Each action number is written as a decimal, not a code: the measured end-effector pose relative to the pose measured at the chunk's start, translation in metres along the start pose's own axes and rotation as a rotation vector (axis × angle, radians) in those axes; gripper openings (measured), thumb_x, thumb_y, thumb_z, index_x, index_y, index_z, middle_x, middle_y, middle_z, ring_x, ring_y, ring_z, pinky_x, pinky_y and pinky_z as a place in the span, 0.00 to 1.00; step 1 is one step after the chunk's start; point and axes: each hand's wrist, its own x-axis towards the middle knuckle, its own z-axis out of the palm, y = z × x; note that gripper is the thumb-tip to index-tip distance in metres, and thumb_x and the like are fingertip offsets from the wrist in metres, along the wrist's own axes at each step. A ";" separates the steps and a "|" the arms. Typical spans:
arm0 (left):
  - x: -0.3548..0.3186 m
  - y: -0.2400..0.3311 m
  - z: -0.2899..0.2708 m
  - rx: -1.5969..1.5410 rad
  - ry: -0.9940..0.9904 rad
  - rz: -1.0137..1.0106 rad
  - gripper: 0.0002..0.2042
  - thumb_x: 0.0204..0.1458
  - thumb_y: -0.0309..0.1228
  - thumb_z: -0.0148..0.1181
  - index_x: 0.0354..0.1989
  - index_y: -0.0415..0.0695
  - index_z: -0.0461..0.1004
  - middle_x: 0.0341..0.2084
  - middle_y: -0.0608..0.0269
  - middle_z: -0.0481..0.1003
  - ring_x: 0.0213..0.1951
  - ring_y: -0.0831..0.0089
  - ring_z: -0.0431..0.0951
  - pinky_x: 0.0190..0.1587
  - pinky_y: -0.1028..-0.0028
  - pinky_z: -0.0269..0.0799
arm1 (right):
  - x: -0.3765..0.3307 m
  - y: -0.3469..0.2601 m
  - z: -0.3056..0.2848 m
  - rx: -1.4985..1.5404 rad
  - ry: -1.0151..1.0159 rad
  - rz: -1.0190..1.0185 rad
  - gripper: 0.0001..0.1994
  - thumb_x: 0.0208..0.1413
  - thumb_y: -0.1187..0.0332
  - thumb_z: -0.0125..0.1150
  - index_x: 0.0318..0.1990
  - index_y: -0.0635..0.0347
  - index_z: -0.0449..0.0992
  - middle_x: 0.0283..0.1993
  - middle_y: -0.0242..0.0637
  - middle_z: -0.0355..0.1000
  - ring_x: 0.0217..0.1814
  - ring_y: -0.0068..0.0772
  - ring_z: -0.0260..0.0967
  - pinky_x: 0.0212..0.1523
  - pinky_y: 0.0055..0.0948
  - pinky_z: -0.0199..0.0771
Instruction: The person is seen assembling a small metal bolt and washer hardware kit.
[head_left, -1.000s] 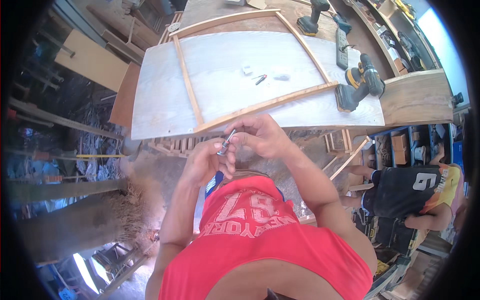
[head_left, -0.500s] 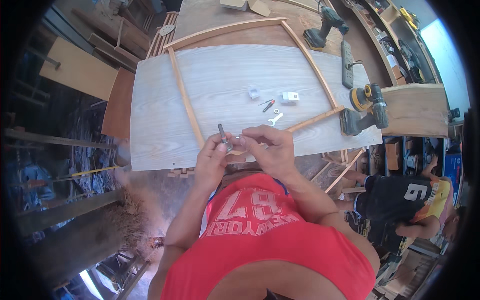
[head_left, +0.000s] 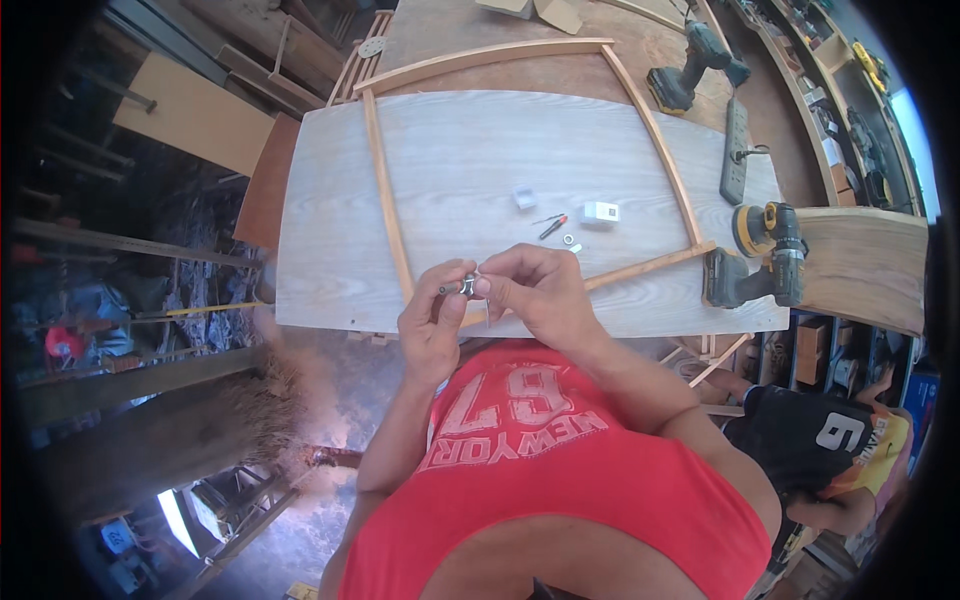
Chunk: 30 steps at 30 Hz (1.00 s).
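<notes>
My left hand (head_left: 432, 318) pinches a metal router bit (head_left: 451, 288), its shank pointing left and its head toward my right fingers. My right hand (head_left: 540, 296) is closed at the bit's head around a thin metal piece (head_left: 488, 312), which looks like a small hex key; the fingers cover most of it. Beyond my hands, on the pale wood-grain board (head_left: 330, 220), lie a metal ring (head_left: 568, 239), a small tool with an orange-red end (head_left: 554, 227), a white box (head_left: 601, 213) and a clear plastic case (head_left: 524, 198). My right hand partly hides a small wrench (head_left: 575, 249).
A slim wooden frame (head_left: 385, 190) lies across the board. Toward the right are a cordless drill (head_left: 690, 70), a power strip (head_left: 735, 150) and another cordless tool (head_left: 755, 265) beside a yellow disc. Another person (head_left: 800, 430) is low at the right, near shelves.
The router bit has tipped from upright to pointing left. My right fingers have closed in on its head with the thin metal piece. The view has shifted slightly, and my right hand covers more of the wrench.
</notes>
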 end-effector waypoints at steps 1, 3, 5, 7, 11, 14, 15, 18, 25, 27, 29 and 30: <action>0.000 -0.001 0.001 -0.082 -0.001 -0.006 0.14 0.64 0.28 0.54 0.56 0.37 0.70 0.56 0.53 0.70 0.56 0.67 0.71 0.58 0.66 0.68 | 0.001 -0.001 0.000 0.019 -0.014 -0.005 0.09 0.56 0.74 0.67 0.39 0.72 0.78 0.31 0.41 0.78 0.27 0.21 0.73 0.27 0.23 0.76; -0.001 -0.005 0.003 -0.080 0.019 0.012 0.13 0.64 0.28 0.54 0.55 0.37 0.71 0.55 0.52 0.71 0.56 0.67 0.71 0.59 0.66 0.67 | 0.003 -0.004 -0.001 0.036 -0.030 -0.007 0.09 0.56 0.74 0.67 0.39 0.73 0.78 0.29 0.40 0.77 0.27 0.20 0.72 0.26 0.21 0.75; -0.001 -0.008 0.006 -0.083 0.037 0.033 0.12 0.64 0.27 0.54 0.53 0.37 0.72 0.54 0.52 0.72 0.56 0.67 0.71 0.59 0.67 0.66 | 0.003 -0.007 -0.003 0.048 -0.059 0.047 0.09 0.55 0.74 0.67 0.39 0.73 0.77 0.29 0.39 0.77 0.27 0.20 0.72 0.27 0.21 0.75; -0.001 -0.009 0.009 -0.111 0.052 0.060 0.12 0.64 0.26 0.53 0.53 0.37 0.72 0.54 0.51 0.73 0.57 0.66 0.71 0.60 0.67 0.66 | 0.003 -0.011 -0.006 0.005 -0.064 0.056 0.09 0.55 0.74 0.67 0.39 0.73 0.77 0.28 0.38 0.77 0.26 0.20 0.72 0.27 0.21 0.74; 0.001 -0.004 0.008 0.021 0.043 0.102 0.12 0.64 0.27 0.54 0.53 0.36 0.73 0.52 0.52 0.74 0.54 0.66 0.73 0.58 0.67 0.68 | 0.004 -0.014 -0.013 -0.047 -0.123 0.040 0.07 0.56 0.74 0.67 0.38 0.70 0.77 0.30 0.36 0.77 0.29 0.20 0.74 0.29 0.20 0.72; 0.003 0.004 0.000 0.266 -0.018 0.041 0.14 0.65 0.30 0.53 0.54 0.34 0.72 0.49 0.53 0.75 0.50 0.66 0.75 0.55 0.67 0.70 | 0.007 -0.011 -0.013 -0.354 -0.129 -0.270 0.07 0.54 0.76 0.66 0.39 0.68 0.77 0.29 0.38 0.77 0.27 0.23 0.74 0.27 0.26 0.73; 0.003 0.004 0.000 0.177 -0.008 -0.073 0.15 0.65 0.31 0.53 0.54 0.33 0.72 0.48 0.54 0.76 0.49 0.67 0.76 0.53 0.67 0.72 | 0.009 -0.011 -0.013 -0.355 -0.132 -0.271 0.07 0.54 0.76 0.66 0.39 0.68 0.77 0.29 0.38 0.77 0.27 0.23 0.74 0.27 0.26 0.73; 0.002 0.006 0.004 -0.080 0.034 -0.237 0.16 0.65 0.32 0.52 0.54 0.32 0.71 0.47 0.55 0.76 0.47 0.69 0.77 0.51 0.67 0.74 | 0.014 -0.012 -0.013 -0.774 -0.197 -0.789 0.06 0.51 0.78 0.66 0.37 0.63 0.78 0.27 0.36 0.73 0.28 0.34 0.73 0.28 0.29 0.71; 0.001 0.002 -0.003 -0.666 0.125 -0.492 0.15 0.63 0.33 0.52 0.53 0.37 0.71 0.42 0.59 0.75 0.41 0.70 0.76 0.43 0.69 0.76 | 0.008 -0.011 -0.039 -0.960 -0.201 -0.850 0.08 0.49 0.78 0.66 0.38 0.62 0.79 0.29 0.37 0.73 0.30 0.38 0.73 0.29 0.31 0.72; 0.000 0.000 -0.009 -0.777 0.134 -0.523 0.14 0.63 0.33 0.52 0.52 0.39 0.72 0.42 0.60 0.75 0.41 0.70 0.76 0.42 0.69 0.76 | 0.001 -0.004 -0.052 -0.921 -0.144 -0.793 0.09 0.50 0.77 0.67 0.40 0.64 0.78 0.31 0.36 0.76 0.31 0.34 0.74 0.30 0.31 0.74; -0.002 -0.002 -0.014 -0.871 0.142 -0.543 0.12 0.63 0.33 0.52 0.51 0.43 0.72 0.42 0.61 0.75 0.42 0.70 0.76 0.43 0.68 0.76 | -0.006 0.006 -0.065 -0.331 0.152 -0.051 0.10 0.54 0.77 0.66 0.44 0.69 0.78 0.36 0.40 0.79 0.32 0.29 0.77 0.31 0.29 0.77; -0.004 -0.003 -0.014 -0.870 0.151 -0.546 0.12 0.63 0.33 0.52 0.51 0.43 0.72 0.42 0.61 0.75 0.42 0.70 0.76 0.43 0.68 0.76 | -0.009 0.010 -0.070 -0.320 0.137 -0.073 0.10 0.54 0.77 0.66 0.44 0.69 0.78 0.36 0.40 0.79 0.32 0.29 0.77 0.31 0.29 0.77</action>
